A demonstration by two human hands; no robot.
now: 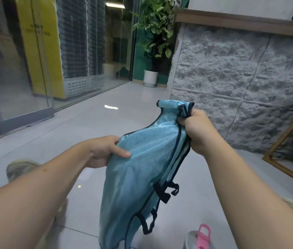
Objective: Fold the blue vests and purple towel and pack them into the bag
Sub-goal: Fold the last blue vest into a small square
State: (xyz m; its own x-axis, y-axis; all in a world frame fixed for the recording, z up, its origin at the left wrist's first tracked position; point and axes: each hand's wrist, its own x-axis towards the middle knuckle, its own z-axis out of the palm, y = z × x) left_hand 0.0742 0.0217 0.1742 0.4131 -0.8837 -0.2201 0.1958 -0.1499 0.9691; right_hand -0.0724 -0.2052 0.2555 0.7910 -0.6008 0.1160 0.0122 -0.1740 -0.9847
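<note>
— Your right hand (198,131) is fisted around the bunched top edges of a blue vest (142,169), up by its shoulder straps. See it?

— Yes. And your left hand (104,151) pinches the vest's left edge, thumb pressed on the front of the fabric.

— You hold the vest in the air between both hands, above the pale tiled floor (81,130); its lower end hangs down, black side straps (163,193) dangling.

— Low at the right you have something pink and grey (200,237), cut off by the frame.
</note>
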